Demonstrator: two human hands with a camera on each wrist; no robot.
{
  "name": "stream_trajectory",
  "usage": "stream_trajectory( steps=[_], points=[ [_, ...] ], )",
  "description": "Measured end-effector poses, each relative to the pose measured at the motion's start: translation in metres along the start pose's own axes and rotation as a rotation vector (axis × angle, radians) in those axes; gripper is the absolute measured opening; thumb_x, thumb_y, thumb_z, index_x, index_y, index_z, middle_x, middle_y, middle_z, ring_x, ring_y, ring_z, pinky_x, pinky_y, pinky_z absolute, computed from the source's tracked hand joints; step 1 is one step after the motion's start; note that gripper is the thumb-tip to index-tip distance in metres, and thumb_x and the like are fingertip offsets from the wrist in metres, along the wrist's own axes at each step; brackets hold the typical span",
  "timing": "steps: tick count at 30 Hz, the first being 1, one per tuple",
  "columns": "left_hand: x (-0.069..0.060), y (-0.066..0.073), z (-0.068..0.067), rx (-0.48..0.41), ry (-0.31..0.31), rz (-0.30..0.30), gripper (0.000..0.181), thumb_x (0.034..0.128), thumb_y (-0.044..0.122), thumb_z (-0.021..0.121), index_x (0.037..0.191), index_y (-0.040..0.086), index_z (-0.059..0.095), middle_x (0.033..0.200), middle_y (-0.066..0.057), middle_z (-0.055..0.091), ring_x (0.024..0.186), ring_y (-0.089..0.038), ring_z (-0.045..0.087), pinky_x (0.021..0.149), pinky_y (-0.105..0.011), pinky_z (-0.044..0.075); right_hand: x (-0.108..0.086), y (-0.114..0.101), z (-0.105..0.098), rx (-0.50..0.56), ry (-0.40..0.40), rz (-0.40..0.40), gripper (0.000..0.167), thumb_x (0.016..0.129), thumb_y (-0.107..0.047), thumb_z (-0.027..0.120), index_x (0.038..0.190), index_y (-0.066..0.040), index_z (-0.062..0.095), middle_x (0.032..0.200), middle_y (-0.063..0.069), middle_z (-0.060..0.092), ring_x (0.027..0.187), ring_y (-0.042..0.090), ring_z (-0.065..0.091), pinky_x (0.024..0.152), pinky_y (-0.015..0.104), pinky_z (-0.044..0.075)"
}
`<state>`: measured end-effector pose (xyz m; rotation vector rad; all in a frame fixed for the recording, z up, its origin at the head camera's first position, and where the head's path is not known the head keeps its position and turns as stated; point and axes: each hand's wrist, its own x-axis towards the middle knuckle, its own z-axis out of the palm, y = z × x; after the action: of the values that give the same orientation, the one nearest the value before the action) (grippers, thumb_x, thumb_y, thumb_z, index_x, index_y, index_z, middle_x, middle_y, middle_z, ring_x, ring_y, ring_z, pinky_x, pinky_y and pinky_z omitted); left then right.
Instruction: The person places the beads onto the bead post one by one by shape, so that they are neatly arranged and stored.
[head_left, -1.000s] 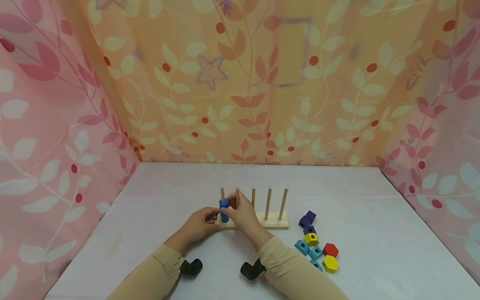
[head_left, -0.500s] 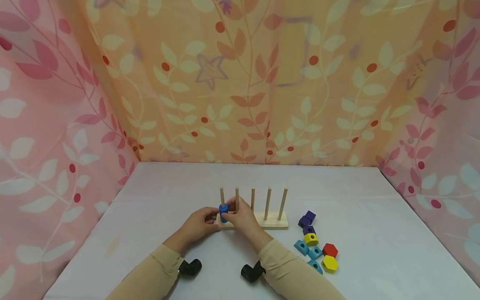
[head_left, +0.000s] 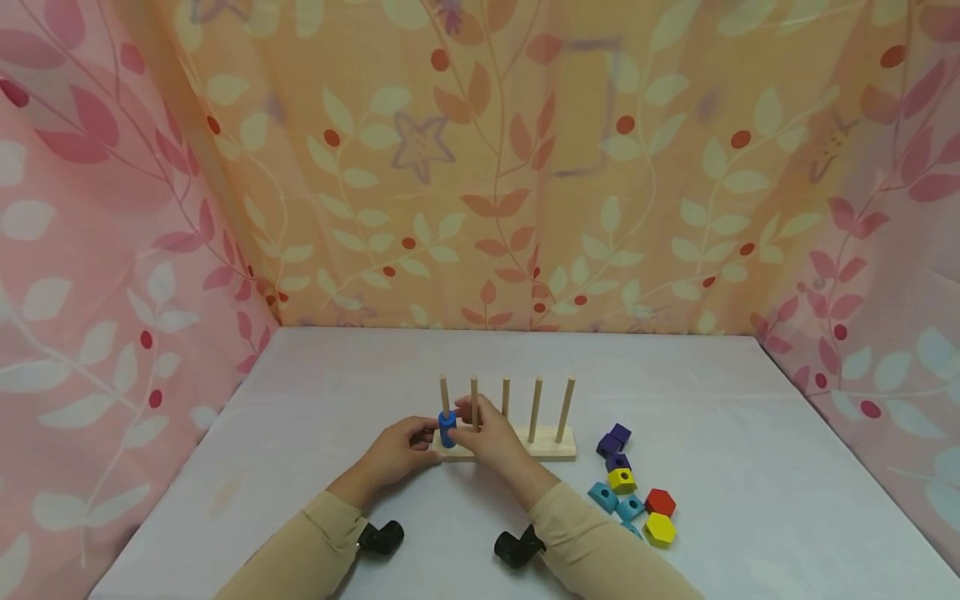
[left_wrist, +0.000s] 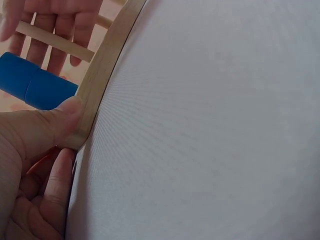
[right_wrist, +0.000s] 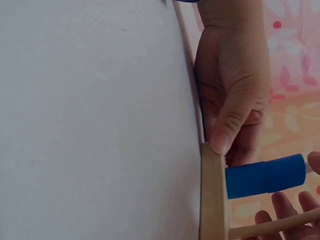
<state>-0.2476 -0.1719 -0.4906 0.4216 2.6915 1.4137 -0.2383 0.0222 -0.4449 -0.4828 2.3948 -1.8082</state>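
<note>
A wooden peg stand (head_left: 553, 446) with several upright pegs stands on the table. On its leftmost peg sit two blue cylinders, an upper cylinder (right_wrist: 286, 173) directly on a lower cylinder (right_wrist: 247, 180) that reaches the base. My left hand (head_left: 397, 447) pinches the left end of the base, thumb on top and a finger against its end, as the left wrist view shows. Beside the blue stack is my right hand (head_left: 497, 437), partly behind the second peg. Its fingers (left_wrist: 45, 35) are extended and loosely spread, apart from the cylinders.
Right of the stand lie loose blocks: several purple blocks (head_left: 609, 445), a yellow pentagonal block (head_left: 622, 479), light blue blocks (head_left: 602, 497), a red hexagon (head_left: 661, 502) and a yellow hexagon (head_left: 660, 529). Patterned curtains (head_left: 495, 167) enclose the table at the back and sides.
The upper blue cylinder has slid down the leftmost peg onto the lower one. My right hand has let go of it and moved slightly right. The left hand keeps its hold on the base.
</note>
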Motion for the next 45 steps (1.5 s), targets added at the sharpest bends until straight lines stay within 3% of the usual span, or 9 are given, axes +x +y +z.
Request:
stream_trajectory(
  steps=[8,12,17,26,37,45],
  points=[
    [-0.001,0.000,0.000,-0.006,-0.001,-0.019,0.048,0.0741,0.016,0.076,0.118,0.008,0.058,0.103,-0.003,0.059,0.097,-0.016,0.056,0.085,-0.029,0.048,-0.009,-0.011,-0.016,0.068,-0.093,-0.024,0.044,0.089,-0.010,0.058,0.130,-0.004,0.044,0.127,0.020,0.051,0.121,0.035,0.044,0.100,0.047,0.033],
    [0.000,0.000,0.001,-0.005,0.003,-0.026,0.048,0.0737,0.015,0.076,0.117,0.007,0.059,0.102,-0.003,0.059,0.096,-0.016,0.057,0.084,-0.029,0.048,-0.015,-0.014,-0.024,0.069,-0.120,-0.007,0.051,0.090,-0.016,0.059,0.137,-0.007,0.040,0.133,0.019,0.046,0.125,0.035,0.040,0.103,0.047,0.029],
    [0.000,0.000,0.001,-0.014,0.005,-0.023,0.048,0.0731,0.015,0.077,0.116,0.006,0.059,0.101,-0.004,0.059,0.095,-0.016,0.057,0.084,-0.030,0.048,-0.021,-0.018,-0.034,0.052,-0.146,0.012,0.056,0.089,-0.024,0.060,0.138,-0.009,0.039,0.135,0.014,0.045,0.126,0.030,0.039,0.103,0.045,0.029],
    [0.000,-0.001,0.001,-0.023,0.006,0.002,0.047,0.0731,0.014,0.077,0.116,0.006,0.059,0.101,-0.004,0.059,0.096,-0.017,0.056,0.084,-0.029,0.048,-0.037,-0.026,-0.054,0.065,-0.184,0.002,0.053,0.090,-0.022,0.059,0.137,-0.009,0.040,0.136,0.014,0.044,0.125,0.028,0.041,0.101,0.041,0.033],
    [-0.001,-0.001,0.001,-0.026,0.007,0.010,0.048,0.0731,0.011,0.076,0.117,0.004,0.058,0.102,-0.004,0.060,0.097,-0.018,0.056,0.083,-0.028,0.048,-0.049,-0.022,-0.112,-0.007,-0.133,0.006,0.033,0.089,-0.021,0.060,0.116,-0.004,0.058,0.117,0.014,0.059,0.108,0.028,0.055,0.086,0.024,0.047],
    [-0.001,-0.002,0.000,-0.020,0.011,-0.001,0.048,0.0725,0.011,0.077,0.117,0.004,0.059,0.101,-0.004,0.059,0.095,-0.016,0.056,0.083,-0.027,0.048,-0.065,-0.011,-0.158,-0.150,-0.110,0.075,0.032,0.089,-0.023,0.060,0.114,-0.004,0.058,0.112,0.014,0.061,0.106,0.030,0.056,0.088,0.034,0.047]
  ],
)
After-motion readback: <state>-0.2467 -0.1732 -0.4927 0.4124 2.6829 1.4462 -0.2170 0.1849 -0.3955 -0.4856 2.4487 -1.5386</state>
